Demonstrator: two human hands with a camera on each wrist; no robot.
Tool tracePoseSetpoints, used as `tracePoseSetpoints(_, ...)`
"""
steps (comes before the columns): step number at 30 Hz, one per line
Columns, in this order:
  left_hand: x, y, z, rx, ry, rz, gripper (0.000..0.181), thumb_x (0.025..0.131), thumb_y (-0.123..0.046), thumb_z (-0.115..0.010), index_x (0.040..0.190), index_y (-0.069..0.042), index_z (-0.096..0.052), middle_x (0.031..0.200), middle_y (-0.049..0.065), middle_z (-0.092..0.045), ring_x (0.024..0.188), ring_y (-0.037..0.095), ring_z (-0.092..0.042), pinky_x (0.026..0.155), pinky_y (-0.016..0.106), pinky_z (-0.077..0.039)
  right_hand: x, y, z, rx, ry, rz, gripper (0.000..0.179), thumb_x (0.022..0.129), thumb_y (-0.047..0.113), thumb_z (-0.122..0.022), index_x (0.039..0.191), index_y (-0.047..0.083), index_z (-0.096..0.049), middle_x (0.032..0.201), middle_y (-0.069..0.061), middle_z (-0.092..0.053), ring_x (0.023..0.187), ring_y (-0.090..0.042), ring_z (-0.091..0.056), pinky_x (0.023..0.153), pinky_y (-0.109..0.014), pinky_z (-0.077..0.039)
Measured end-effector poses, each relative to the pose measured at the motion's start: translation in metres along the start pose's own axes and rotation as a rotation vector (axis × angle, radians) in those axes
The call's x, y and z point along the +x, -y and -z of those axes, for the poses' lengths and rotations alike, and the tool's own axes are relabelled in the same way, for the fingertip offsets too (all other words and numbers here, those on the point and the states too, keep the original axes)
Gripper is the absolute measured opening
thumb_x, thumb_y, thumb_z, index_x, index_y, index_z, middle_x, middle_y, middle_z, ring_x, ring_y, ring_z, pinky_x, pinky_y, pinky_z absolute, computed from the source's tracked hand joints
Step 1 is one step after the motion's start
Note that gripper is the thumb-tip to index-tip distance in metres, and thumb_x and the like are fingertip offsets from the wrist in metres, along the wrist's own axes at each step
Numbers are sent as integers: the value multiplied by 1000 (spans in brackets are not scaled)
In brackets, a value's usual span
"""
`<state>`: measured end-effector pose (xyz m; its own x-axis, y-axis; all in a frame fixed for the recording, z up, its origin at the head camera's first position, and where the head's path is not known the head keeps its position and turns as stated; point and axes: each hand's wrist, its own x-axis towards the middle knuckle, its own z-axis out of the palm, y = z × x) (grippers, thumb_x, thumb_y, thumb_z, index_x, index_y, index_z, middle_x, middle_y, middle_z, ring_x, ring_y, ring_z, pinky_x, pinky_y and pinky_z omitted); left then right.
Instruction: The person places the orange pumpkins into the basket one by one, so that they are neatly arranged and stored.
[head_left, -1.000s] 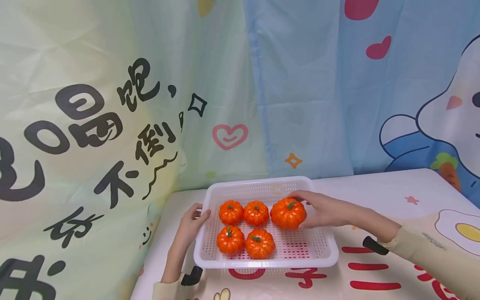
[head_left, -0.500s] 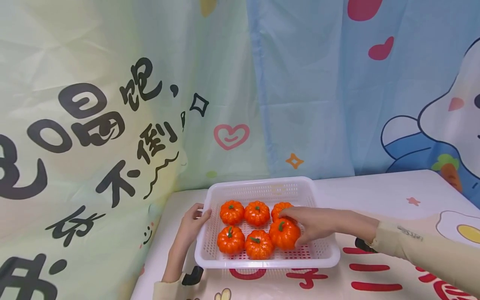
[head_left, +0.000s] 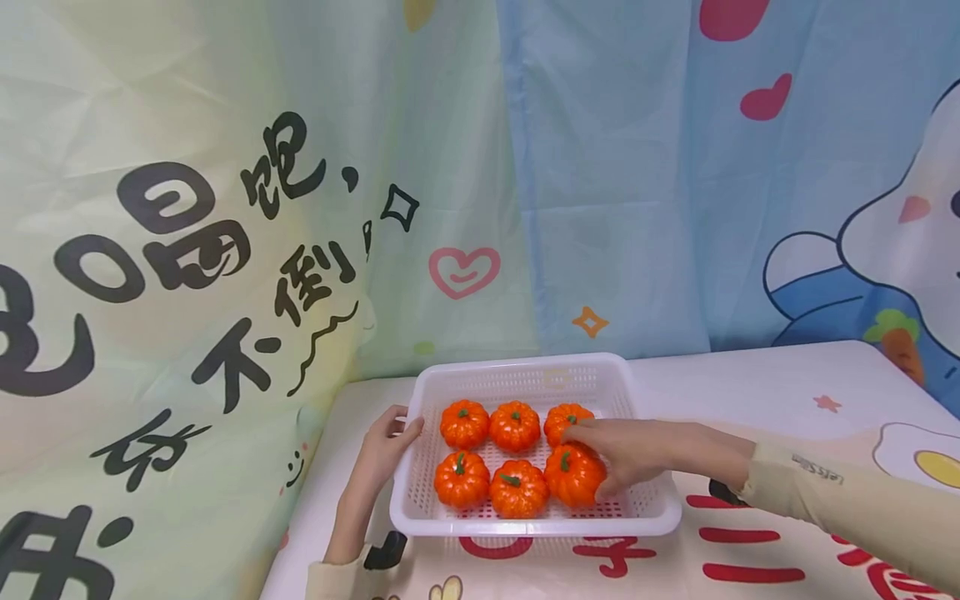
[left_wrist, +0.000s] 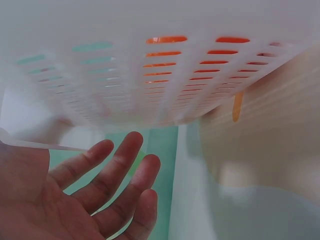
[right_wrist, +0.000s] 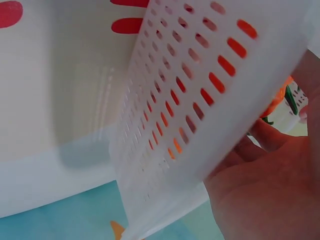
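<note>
A white plastic basket [head_left: 525, 527] with slotted walls stands on the table, holding several small orange pumpkins in two rows. My left hand [head_left: 384, 450] grips the basket's left rim, thumb over the edge; in the left wrist view its fingers [left_wrist: 120, 170] extend outside the slotted wall. Inside the basket, my right hand [head_left: 633, 454] holds the front-right pumpkin [head_left: 573, 475], which sits beside the front-middle pumpkin [head_left: 519, 490]. The back-right pumpkin [head_left: 564, 422] is partly covered by that hand. From the right wrist, the palm [right_wrist: 270, 175] reaches over the rim, and the held pumpkin is mostly hidden.
Other pumpkins sit at back left [head_left: 463, 425], back middle [head_left: 514, 427] and front left [head_left: 461, 481]. A printed cloth [head_left: 750, 383] covers the table. Patterned curtains [head_left: 607, 208] hang close behind and to the left.
My right hand has left one pumpkin in the back-right spot and holds another lower, at the front right. That one has shifted slightly rightward and down. My left hand stays at the rim.
</note>
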<state>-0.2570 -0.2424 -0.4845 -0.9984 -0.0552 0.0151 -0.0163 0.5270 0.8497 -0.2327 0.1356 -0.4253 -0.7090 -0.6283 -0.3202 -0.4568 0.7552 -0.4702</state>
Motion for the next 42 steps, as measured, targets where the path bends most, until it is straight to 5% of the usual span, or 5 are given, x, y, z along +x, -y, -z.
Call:
tracePoseSetpoints(13, -1, 0, 2, -9, 0, 7, 26, 96, -27, -67, 114, -9, -63, 96, 14, -69, 74, 17, -66, 65, 33, -62, 3, -1, -12, -17, 31, -32, 76, 73, 28, -90, 139, 22, -53, 138, 4, -57, 124, -17, -54, 108, -53, -47)
tracePoseSetpoints(29, -3, 2, 5, -5, 0, 9, 27, 96, -29, -68, 114, -10, -64, 96, 13, -68, 74, 16, -65, 65, 32, -61, 3, 3, -14, -78, 8, -34, 81, 72, 31, -90, 143, 18, -52, 140, -1, -57, 127, -23, -54, 108, -55, -47)
tracePoseSetpoints(42, -6, 0, 9, 38, -2, 5, 28, 96, -31, -68, 114, -10, -64, 98, 14, -69, 79, 19, -68, 67, 35, -62, -38, -5, 14, 173, -226, -7, 80, 84, 47, -77, 150, 16, -44, 152, -13, -47, 137, -39, -47, 98, -63, -50)
